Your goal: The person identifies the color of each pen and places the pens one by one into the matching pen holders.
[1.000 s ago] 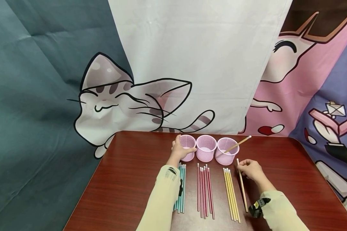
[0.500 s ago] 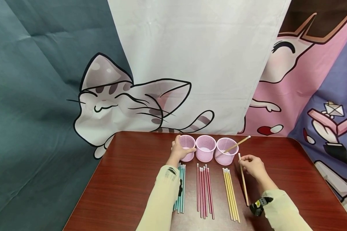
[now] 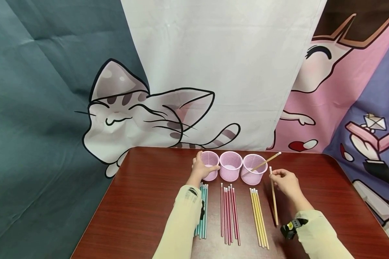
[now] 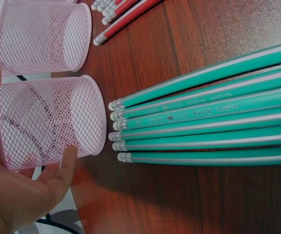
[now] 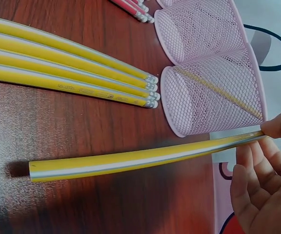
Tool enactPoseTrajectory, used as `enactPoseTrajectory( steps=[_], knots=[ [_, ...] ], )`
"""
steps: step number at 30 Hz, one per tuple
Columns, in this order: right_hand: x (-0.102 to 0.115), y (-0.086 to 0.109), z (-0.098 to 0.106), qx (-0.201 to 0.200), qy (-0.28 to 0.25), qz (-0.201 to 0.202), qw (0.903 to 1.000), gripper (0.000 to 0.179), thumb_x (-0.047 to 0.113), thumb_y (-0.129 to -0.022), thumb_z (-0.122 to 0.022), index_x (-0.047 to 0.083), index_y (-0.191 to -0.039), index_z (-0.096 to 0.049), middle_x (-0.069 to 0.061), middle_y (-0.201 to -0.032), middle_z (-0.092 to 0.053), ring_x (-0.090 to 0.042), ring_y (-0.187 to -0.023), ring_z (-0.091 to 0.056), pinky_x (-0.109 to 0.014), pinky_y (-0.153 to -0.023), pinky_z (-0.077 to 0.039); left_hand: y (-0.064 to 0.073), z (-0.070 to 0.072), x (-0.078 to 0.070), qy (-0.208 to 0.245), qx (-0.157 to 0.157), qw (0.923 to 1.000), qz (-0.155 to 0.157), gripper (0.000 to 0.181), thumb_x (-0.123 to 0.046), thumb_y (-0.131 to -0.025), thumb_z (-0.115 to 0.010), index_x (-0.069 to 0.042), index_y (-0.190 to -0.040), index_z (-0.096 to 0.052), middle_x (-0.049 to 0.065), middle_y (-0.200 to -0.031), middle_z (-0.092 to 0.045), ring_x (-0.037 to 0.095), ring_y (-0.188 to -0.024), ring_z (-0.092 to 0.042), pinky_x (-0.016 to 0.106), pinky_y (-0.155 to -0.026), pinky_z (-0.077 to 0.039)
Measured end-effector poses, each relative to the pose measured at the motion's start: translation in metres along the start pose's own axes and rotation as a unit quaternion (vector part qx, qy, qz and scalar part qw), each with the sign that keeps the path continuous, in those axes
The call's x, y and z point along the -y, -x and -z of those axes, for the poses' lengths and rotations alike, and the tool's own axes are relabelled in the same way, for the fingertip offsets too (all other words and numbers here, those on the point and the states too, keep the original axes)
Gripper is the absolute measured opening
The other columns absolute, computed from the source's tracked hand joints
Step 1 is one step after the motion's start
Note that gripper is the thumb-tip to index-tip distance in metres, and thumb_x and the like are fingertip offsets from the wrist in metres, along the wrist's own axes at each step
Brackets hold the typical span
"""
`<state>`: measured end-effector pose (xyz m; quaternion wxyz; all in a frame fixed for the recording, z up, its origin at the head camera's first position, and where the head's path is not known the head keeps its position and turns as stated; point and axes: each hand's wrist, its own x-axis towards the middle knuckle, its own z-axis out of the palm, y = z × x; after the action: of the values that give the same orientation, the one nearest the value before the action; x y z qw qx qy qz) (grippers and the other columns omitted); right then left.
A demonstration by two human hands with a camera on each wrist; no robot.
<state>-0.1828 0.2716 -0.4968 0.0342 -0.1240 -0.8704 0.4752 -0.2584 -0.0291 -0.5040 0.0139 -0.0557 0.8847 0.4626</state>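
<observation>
My right hand [image 3: 286, 183] pinches a yellow pencil [image 5: 130, 160] near its white eraser end, between thumb and fingers. That pencil slants with the eraser end up and its other end low over the table. My left hand [image 3: 199, 169] holds the left pink mesh pencil cup [image 4: 48, 122], thumb at the rim and fingers against the side. Beside it stand the middle cup [image 3: 230, 175] and the right cup [image 3: 253, 180]. One yellow pencil [image 3: 272, 157] leans inside the right cup, eraser end sticking out to the right.
In front of the cups lie several yellow pencils [image 3: 259, 217], several red pencils [image 3: 230, 216] and several green pencils [image 4: 204, 114], erasers toward the cups. The left sleeve partly covers the green ones. A cartoon cloth [image 3: 227, 72] hangs behind the brown table [image 3: 126, 216].
My right hand has moved away from me and slightly right, carrying the pinched pencil off the table beside the yellow row. The left hand stays on the left cup.
</observation>
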Motion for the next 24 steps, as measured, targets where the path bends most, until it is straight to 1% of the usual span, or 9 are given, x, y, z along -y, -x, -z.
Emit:
enactPoseTrajectory(
  steps=[4, 10, 17, 24],
  knots=[
    [0.003, -0.001, 0.001, -0.005, 0.002, 0.008, 1.0, 0.026, 0.015, -0.084, -0.062, -0.006, -0.099, -0.059, 0.0, -0.066, -0.057, -0.012, -0.058, -0.056, -0.025, -0.05, -0.048, 0.0, 0.0, 0.0, 0.0, 0.0, 1.0, 0.001, 0.105, -0.037, -0.059, -0.087, -0.016, -0.142, -0.027, 0.021, -0.129, -0.037, 0.04, -0.115, -0.04, 0.049, -0.092, -0.039],
    [0.011, 0.0, 0.004, -0.022, 0.022, 0.024, 0.9992, 0.025, 0.017, -0.084, -0.062, -0.004, -0.098, -0.061, -0.001, -0.07, -0.059, -0.011, -0.059, -0.057, -0.023, -0.05, -0.046, 0.0, 0.0, 0.0, 0.002, 0.0, 1.0, 0.001, 0.105, -0.036, -0.058, -0.087, -0.016, -0.142, -0.027, 0.021, -0.129, -0.037, 0.04, -0.115, -0.041, 0.049, -0.092, -0.039],
    [0.024, -0.002, 0.011, -0.044, 0.014, 0.044, 0.998, 0.025, 0.015, -0.084, -0.063, -0.005, -0.1, -0.061, -0.003, -0.074, -0.062, -0.012, -0.059, -0.059, -0.021, -0.049, -0.044, 0.0, 0.0, 0.0, -0.001, 0.0, 1.0, 0.0, 0.105, -0.036, -0.058, -0.087, -0.016, -0.143, -0.027, 0.021, -0.128, -0.038, 0.04, -0.115, -0.041, 0.049, -0.092, -0.039],
    [0.036, -0.005, 0.016, -0.056, 0.009, 0.054, 0.9969, 0.025, 0.016, -0.085, -0.063, -0.004, -0.1, -0.061, -0.002, -0.074, -0.063, -0.006, -0.056, -0.056, -0.021, -0.048, -0.043, 0.0, 0.0, -0.001, -0.001, -0.001, 1.0, 0.001, 0.105, -0.037, -0.059, -0.087, -0.016, -0.143, -0.027, 0.021, -0.129, -0.038, 0.04, -0.115, -0.041, 0.049, -0.093, -0.039]
  ],
)
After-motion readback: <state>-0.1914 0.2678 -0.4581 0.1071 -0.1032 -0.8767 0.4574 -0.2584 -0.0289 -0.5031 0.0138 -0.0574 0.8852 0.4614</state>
